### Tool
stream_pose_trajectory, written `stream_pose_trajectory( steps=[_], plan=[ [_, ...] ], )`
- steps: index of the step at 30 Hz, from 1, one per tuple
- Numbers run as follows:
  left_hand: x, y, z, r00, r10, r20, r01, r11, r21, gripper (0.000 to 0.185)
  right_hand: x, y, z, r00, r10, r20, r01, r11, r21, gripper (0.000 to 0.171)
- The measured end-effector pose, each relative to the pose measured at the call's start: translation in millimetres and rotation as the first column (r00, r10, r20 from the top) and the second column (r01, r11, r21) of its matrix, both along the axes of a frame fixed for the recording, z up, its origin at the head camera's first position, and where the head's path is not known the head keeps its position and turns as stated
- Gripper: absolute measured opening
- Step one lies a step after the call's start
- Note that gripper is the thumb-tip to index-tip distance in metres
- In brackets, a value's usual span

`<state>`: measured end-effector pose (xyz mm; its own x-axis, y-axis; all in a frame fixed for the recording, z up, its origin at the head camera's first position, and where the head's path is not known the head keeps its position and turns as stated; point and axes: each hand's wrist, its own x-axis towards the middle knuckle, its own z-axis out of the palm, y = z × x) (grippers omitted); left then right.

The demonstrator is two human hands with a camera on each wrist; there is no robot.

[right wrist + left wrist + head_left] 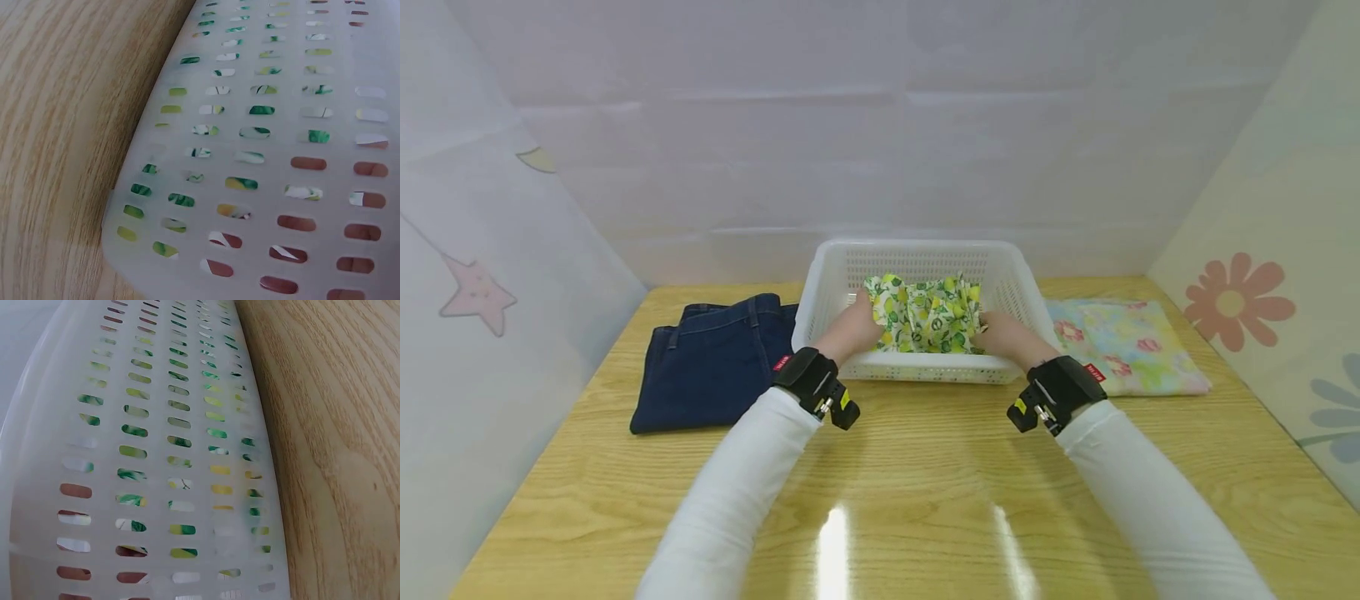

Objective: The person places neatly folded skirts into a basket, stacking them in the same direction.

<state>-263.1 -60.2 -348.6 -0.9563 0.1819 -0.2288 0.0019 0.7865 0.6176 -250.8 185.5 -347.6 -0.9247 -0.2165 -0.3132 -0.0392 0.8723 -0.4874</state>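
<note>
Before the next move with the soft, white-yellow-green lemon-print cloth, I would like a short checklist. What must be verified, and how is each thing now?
1. White perforated plastic basket stands on the pale wooden table: ok.
2. Lemon-print cloth is inside the basket: ok.
3. Left hand and right hand are at opposite ends of the cloth: ok.
4. Both hands grip it firmly: cannot tell; the fingers are partly hidden.
5. Cloth lies smooth: not ok; its top looks creased and bunched.
6. Folded dark-blue denim trousers and folded pastel floral cloth are outside the basket, left and right of it: ok.
</note>
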Motion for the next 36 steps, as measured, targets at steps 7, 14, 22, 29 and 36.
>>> stream_pose_trajectory(
  steps=[7,14,22,29,36],
  plan=[
    [-0.4,-3.2,-0.9,0.995,-0.103,-0.015,0.103,0.994,-0.029,0.055,0.1,-0.4,-0.4,0.998,-0.055,0.038,0.057,0.998,-0.04,0.071],
    [1.4,-3.3,0.3,0.99,-0.14,0.001,0.14,0.987,-0.083,0.027,1.6,-0.8,-1.9,0.999,-0.031,0.013,0.032,0.999,-0.041,0.061],
    [6.0,-0.8,3.6,0.996,-0.089,-0.026,0.086,0.992,-0.096,0.032,5.2,-1.9,1.9,0.999,-0.016,-0.034,0.015,1.0,-0.023,0.05],
    [8.3,0.3,5.8,0.997,-0.079,0.005,0.079,0.991,-0.11,0.032,6.0,-2.4,3.3,0.999,-0.003,-0.052,0.002,1.0,-0.013,0.049],
    [7.9,1.5,3.5,0.99,-0.14,0.008,0.14,0.977,-0.162,0.048,3.2,-2.3,1.2,0.993,0.082,0.086,-0.086,0.995,0.046,0.06]
  ],
)
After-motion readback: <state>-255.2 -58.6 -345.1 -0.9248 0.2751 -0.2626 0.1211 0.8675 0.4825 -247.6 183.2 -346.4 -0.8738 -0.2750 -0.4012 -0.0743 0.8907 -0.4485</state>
